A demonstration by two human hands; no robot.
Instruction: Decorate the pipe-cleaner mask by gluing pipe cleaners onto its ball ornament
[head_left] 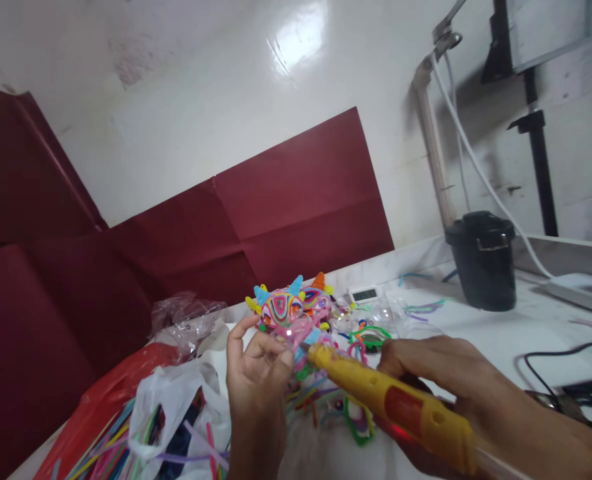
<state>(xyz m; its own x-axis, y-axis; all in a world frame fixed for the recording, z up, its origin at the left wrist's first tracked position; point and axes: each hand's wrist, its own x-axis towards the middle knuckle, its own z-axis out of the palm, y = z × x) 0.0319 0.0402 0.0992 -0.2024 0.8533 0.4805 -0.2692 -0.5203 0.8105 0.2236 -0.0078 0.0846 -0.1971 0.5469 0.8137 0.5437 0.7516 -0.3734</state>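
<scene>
Head view: at 6 o'clock, a pink piece (301, 328) is being approached by the nozzle of a yellow glue gun (376, 387), gripped in the right hand's (443, 373) wrapped fingers. The left hand's (259, 377) fingers are being curled beside the piece; whether it is being pinched cannot be told. Skin could be burned if the nozzle, probably hot, is being pushed past the edge. At about 7 o'clock, coloured stems (111, 443) are being partly enclosed by a white bag (159, 390); at 3 o'clock, a black bin's (483, 267) contents are being hidden by its lid.

The left hand (261, 373) curls upward; the right hand (441, 380) grips, knuckles up.
</scene>
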